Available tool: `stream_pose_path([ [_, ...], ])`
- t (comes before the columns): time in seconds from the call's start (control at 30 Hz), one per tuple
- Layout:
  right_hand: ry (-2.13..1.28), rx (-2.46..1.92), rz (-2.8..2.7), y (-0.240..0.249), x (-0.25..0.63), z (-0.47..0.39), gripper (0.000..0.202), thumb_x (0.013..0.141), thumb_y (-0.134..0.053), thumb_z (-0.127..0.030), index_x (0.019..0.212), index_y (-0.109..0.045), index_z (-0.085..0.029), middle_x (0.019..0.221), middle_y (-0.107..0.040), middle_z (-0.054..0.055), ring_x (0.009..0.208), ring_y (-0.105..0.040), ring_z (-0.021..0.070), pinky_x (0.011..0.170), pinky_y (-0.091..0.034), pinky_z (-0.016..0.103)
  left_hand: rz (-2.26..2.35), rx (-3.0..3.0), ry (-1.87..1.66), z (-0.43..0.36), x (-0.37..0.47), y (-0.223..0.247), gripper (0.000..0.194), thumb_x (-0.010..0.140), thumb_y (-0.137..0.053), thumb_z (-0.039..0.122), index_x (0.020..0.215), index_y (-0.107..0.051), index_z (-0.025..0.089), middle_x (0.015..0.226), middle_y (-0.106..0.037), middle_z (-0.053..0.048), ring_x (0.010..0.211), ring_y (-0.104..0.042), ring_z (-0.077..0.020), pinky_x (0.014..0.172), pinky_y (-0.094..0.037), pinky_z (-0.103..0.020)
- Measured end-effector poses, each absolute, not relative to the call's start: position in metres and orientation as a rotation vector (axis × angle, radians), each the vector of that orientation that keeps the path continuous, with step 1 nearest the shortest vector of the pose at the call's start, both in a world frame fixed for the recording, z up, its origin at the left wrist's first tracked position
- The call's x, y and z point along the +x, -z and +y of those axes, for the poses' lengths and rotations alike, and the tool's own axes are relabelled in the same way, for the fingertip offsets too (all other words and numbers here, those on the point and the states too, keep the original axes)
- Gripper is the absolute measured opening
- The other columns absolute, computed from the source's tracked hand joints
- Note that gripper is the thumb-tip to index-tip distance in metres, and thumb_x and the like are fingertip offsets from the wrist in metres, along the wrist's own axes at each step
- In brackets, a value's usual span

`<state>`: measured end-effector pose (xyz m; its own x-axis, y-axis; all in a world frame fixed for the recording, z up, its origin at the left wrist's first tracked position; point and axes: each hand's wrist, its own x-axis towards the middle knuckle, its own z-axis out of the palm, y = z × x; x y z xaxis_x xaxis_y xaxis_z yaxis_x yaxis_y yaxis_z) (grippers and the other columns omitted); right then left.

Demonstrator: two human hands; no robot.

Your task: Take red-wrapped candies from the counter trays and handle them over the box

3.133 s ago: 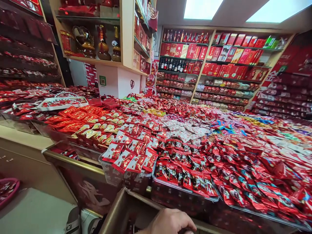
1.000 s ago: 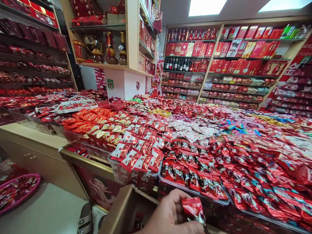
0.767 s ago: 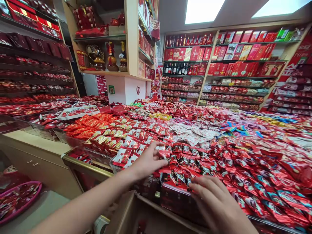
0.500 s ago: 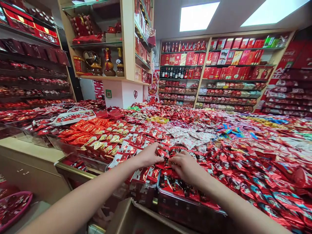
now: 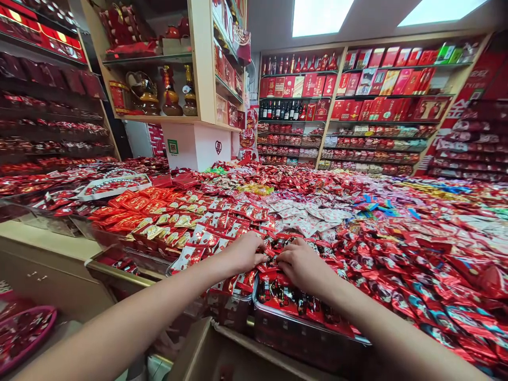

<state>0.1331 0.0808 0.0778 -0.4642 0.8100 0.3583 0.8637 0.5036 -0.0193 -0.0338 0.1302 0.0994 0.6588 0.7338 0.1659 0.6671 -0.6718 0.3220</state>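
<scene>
shop — wall shelves [image 5: 369,106] | display table [image 5: 357,222] — red candy packets [image 5: 286,291]

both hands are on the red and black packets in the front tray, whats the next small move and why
Probably press the packets flat and nudge them into line. Both the left hand and right hand rest fingers-down on the red and black packets at the far end of the clear tray, where the pile meets the neighbouring red and white packets. What the fingers hold, if anything, is hidden.
</scene>
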Motion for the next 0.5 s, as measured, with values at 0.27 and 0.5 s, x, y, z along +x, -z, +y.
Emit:
stream_pose_path([
  [0.27, 0.239, -1.44, -2.382, -0.09, 0.144, 0.079, 0.024, 0.082, -0.045, -0.02, 0.075, -0.068, -0.018, 0.076, -0.067, 0.005, 0.075, -0.054, 0.0179, 0.075, -0.034, 0.033, 1.194, 2.782, -0.424, 0.124, -0.029, -0.09, 0.019, 0.078, -0.052, 0.029, 0.073, -0.064, 0.016, 0.077, -0.058, -0.007, 0.075, -0.054, -0.0206, 0.065, -0.04, -0.028],
  [0.5, 0.215, -1.563, -2.281, -0.097, 0.167, 0.095, 0.023, 0.082, -0.045, -0.023, 0.091, -0.066, -0.018, 0.089, -0.069, 0.007, 0.081, -0.056, 0.0207, 0.077, -0.037, 0.035, 1.104, 2.879, -0.41, 0.124, -0.023, -0.094, 0.025, 0.084, -0.04, 0.024, 0.105, -0.053, 0.017, 0.109, -0.052, -0.009, 0.101, -0.046, -0.0221, 0.087, -0.035, -0.034],
])
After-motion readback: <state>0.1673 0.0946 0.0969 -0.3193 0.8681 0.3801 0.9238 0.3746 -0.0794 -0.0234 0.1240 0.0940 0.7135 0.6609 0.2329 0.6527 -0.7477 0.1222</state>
